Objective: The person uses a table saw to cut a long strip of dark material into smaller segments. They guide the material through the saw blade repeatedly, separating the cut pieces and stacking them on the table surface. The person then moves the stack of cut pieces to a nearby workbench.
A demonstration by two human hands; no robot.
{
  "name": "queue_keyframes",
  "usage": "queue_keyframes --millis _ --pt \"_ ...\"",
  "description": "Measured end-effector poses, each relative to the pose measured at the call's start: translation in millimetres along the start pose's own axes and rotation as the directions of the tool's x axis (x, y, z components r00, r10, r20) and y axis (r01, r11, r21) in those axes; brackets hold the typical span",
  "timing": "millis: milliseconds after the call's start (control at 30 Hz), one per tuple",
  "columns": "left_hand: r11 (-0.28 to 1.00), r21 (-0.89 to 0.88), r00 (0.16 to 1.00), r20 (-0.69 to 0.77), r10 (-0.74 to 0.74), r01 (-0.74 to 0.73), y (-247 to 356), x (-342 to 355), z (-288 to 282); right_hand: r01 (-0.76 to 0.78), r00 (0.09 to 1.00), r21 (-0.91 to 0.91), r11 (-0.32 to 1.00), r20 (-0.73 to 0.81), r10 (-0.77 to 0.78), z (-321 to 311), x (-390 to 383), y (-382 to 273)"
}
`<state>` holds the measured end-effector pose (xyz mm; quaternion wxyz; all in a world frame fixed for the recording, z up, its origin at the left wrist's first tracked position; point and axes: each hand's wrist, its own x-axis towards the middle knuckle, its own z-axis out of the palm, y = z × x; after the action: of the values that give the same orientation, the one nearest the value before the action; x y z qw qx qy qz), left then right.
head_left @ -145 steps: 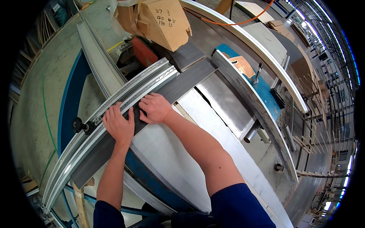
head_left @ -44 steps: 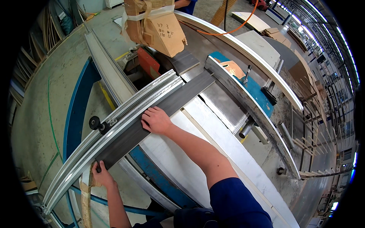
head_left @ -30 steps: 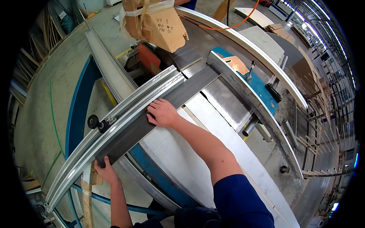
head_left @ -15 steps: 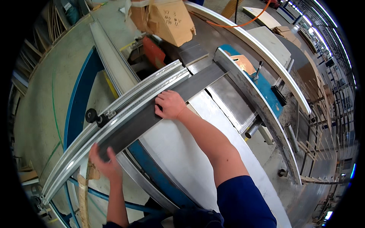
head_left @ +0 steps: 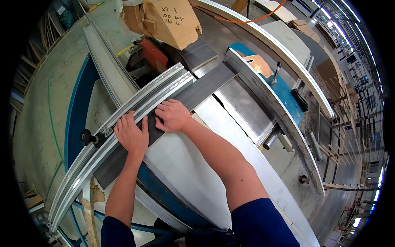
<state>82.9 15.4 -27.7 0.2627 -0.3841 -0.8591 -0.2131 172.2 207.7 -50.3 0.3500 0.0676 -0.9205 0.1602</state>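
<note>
Left of its partner now, the bare left hand (head_left: 132, 133) has come up from the lower end of the long, flat dark grey board (head_left: 205, 86) to join the bare right hand (head_left: 173, 116). Both sets of fingers bend over towards the silver metal rail (head_left: 84, 178); how hard they squeeze, I can't tell. The board lies along that rail, presumably to stay straight, overhanging the pale metal table's (head_left: 177, 164) left edge.
</note>
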Motion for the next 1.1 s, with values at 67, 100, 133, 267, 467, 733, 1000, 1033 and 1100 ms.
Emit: queue_keyframes --millis 67,100,133,267,467,733,1000,1033,1100 --pt "1.000 -0.002 1.000 -0.002 -0.003 0.003 -3 4 3 -0.012 1.000 0.006 1.000 0.005 0.012 4 4 2" --pt "1.000 -0.003 1.000 -0.003 -0.005 0.005 -5 7 4 -0.012 1.000 0.004 1.000 0.001 0.012 5 6 4" --pt "1.000 -0.004 1.000 -0.007 -0.003 0.003 -7 10 7 -0.012 1.000 0.002 1.000 -0.002 0.012 7 9 7" --pt "1.000 -0.011 1.000 0.016 -0.024 0.025 -15 21 13 -0.018 1.000 0.007 1.000 -0.004 0.018 16 20 14" --pt "1.000 -0.021 1.000 -0.006 -0.016 0.016 -34 44 24 -0.024 0.999 -0.008 1.000 0.032 0.025 32 45 26" --pt "0.999 -0.020 0.999 0.008 -0.039 0.039 -60 72 36 -0.038 0.998 -0.024 0.999 0.051 0.039 50 77 41" --pt "0.996 -0.039 0.997 0.000 -0.077 0.077 -72 89 45 -0.065 0.997 -0.013 0.998 0.046 0.066 65 96 50" --pt "0.995 -0.050 0.996 -0.001 -0.086 0.086 -73 92 44 -0.072 0.996 -0.030 0.997 0.055 0.074 65 98 50" --pt "0.992 -0.080 0.996 0.004 -0.093 0.093 -72 93 42 -0.087 0.993 -0.058 0.995 0.074 0.091 62 100 48"
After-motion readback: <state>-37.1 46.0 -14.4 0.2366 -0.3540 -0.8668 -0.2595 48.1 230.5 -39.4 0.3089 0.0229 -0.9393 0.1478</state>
